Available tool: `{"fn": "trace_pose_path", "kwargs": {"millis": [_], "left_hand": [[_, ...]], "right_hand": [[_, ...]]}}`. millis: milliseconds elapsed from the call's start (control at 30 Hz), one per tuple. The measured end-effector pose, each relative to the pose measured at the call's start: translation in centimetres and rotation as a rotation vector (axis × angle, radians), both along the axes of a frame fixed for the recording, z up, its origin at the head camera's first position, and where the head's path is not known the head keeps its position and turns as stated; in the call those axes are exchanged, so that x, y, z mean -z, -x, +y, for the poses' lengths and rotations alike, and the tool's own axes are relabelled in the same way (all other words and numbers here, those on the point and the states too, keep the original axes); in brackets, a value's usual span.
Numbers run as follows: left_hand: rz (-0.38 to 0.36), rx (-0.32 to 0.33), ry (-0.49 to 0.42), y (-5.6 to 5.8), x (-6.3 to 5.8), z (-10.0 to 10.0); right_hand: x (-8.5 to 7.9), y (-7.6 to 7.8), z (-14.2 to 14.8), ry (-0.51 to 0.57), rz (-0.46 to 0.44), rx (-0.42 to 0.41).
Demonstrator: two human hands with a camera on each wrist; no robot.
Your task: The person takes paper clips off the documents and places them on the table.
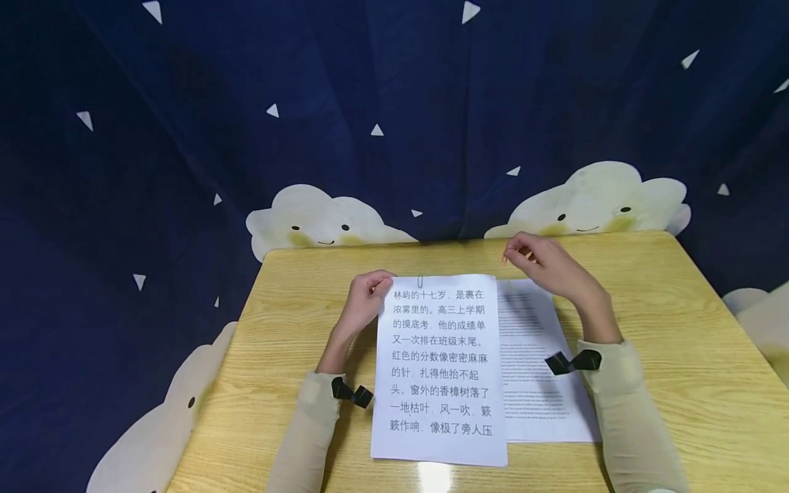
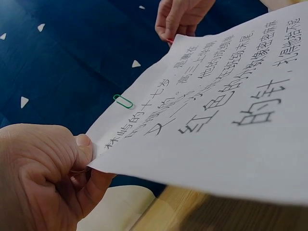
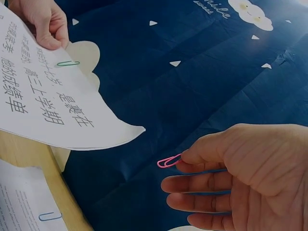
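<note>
My left hand pinches the top left corner of a sheaf of paper with large printed Chinese characters, holding it raised off the table. A green paper clip sits on its top edge, left of the middle. Between thumb and index finger of my right hand is a pink paper clip; the other fingers are loosely extended in the right wrist view. The pink clip is apart from the sheaf's top right corner, which curls up.
Partly under the raised sheaf, a second sheaf of small print lies on the wooden table, with a blue paper clip on its top edge. Behind the table hangs a dark blue curtain with white triangles and clouds.
</note>
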State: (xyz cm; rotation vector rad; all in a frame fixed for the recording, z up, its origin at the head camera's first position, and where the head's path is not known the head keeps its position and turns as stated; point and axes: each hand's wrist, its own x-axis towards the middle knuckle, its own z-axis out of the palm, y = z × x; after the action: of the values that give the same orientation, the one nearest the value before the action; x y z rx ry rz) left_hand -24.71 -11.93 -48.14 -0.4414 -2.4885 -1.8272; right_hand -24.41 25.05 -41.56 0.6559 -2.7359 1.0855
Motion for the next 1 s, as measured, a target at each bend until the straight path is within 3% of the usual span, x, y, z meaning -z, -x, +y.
{"fn": "trace_pose_path", "kwargs": {"millis": [300, 567, 1000], "left_hand": [[0.019, -0.005, 0.000, 0.1, 0.3, -0.2], [-0.010, 0.007, -0.023, 0.1, 0.4, -0.2], [-0.013, 0.014, -0.044, 0.1, 0.5, -0.4]], "right_hand": [[-0.3, 0.1, 0.6, -0.019, 0.008, 0.000], [0.1, 0.3, 1.0, -0.010, 0.009, -0.012], [1.4, 1.4, 3.6, -0.036, -0.010, 0.053]]}}
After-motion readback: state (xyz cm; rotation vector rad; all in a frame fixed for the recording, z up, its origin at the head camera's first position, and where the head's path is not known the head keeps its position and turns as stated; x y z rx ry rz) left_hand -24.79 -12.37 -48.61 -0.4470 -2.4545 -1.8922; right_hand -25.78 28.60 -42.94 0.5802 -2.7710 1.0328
